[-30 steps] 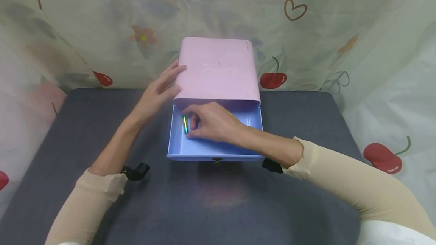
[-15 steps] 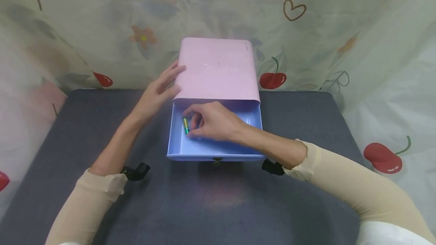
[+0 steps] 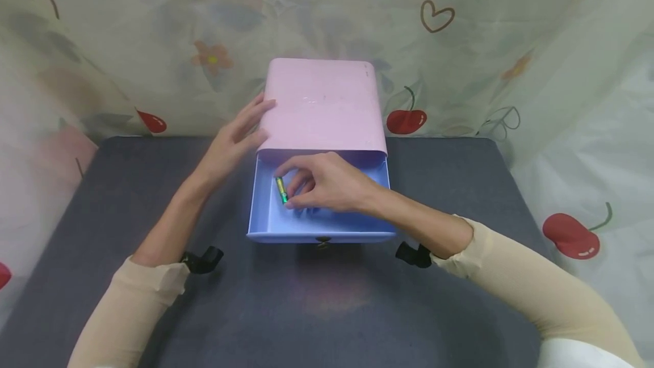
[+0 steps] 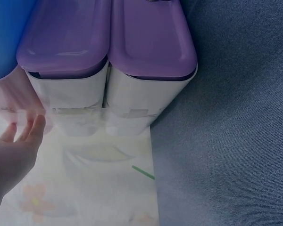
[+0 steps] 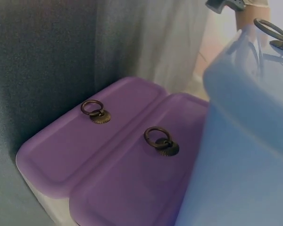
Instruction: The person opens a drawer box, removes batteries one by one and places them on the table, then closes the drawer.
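Observation:
A pink box [image 3: 324,107] has its blue drawer [image 3: 259,209] pulled out at the front. Inside the drawer, my right hand [image 3: 332,183] pinches a small shiny green and yellow cylinder [image 3: 281,190], index finger at its far end and thumb at its near end. My left hand [image 3: 232,138] rests against the box's left side, fingers spread and fairly straight. In the left wrist view the left hand [image 4: 14,157] touches the pink casing [image 4: 14,94]. The right hand does not show in the right wrist view.
Lower down the unit, two purple drawers [image 4: 153,42] sit in pale casings; their purple fronts [image 5: 127,183] carry metal ring pulls [image 5: 156,137]. The unit stands on a dark table [image 3: 327,311], with a patterned curtain [image 3: 327,10] behind it.
My right hand has shifted slightly right inside the drawer, the cylinder moving with it. The left hand has kept its place against the box. The head view has shifted a little.

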Demonstrator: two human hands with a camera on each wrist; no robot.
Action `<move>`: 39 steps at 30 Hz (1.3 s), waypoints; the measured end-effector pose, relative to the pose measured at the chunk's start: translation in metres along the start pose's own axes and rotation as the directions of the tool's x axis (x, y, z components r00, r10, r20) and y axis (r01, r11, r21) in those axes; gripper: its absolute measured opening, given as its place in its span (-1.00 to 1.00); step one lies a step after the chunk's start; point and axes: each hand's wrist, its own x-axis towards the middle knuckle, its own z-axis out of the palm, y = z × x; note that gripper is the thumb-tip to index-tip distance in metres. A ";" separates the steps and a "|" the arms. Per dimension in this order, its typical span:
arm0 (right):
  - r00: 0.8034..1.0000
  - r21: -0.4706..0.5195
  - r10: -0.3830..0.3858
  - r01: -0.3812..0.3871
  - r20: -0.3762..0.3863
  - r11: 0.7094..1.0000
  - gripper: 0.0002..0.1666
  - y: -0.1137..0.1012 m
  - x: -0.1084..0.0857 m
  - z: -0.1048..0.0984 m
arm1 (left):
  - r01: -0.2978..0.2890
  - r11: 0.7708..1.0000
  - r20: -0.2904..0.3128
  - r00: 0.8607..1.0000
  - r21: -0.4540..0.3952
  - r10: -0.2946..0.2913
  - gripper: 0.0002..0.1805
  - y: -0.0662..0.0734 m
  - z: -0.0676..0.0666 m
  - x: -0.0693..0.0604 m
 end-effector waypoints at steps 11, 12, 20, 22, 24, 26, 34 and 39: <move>0.998 0.141 -0.017 0.024 -0.053 0.990 -0.49 -0.002 -0.010 -0.004 | 0.009 0.999 -0.004 1.000 0.034 -0.008 -0.43 -0.002 -0.003 -0.005; 0.998 0.147 -0.020 0.029 -0.061 0.989 -0.49 -0.002 -0.012 -0.005 | 0.008 0.999 -0.003 1.000 0.036 -0.008 -0.43 -0.002 -0.003 -0.005; 0.995 0.171 -0.011 0.028 -0.102 0.985 -0.48 0.001 -0.026 -0.011 | 0.028 0.999 -0.007 1.000 0.034 -0.028 -0.42 0.002 0.001 -0.004; 0.993 0.185 -0.015 0.036 -0.115 0.982 -0.48 0.002 -0.029 -0.013 | 0.033 0.999 -0.017 0.999 0.038 -0.033 -0.42 0.004 0.002 -0.004; 0.992 0.208 -0.014 0.041 -0.128 0.977 -0.49 0.002 -0.033 -0.016 | 0.034 0.999 -0.031 0.999 0.040 -0.033 -0.42 0.002 0.002 -0.003; 0.991 0.235 -0.005 0.037 -0.135 0.971 -0.49 0.002 -0.036 -0.018 | 0.036 0.998 -0.041 0.999 0.044 -0.034 -0.42 0.004 0.002 -0.002; 0.991 0.328 0.031 0.014 -0.130 0.945 -0.45 0.002 -0.048 -0.027 | 0.037 0.999 -0.058 0.998 0.036 -0.034 -0.43 0.008 0.003 0.000; 0.987 0.338 0.003 0.052 -0.161 0.940 -0.46 0.003 -0.055 -0.034 | 0.033 0.999 -0.053 0.998 0.025 -0.032 -0.43 0.009 0.004 0.002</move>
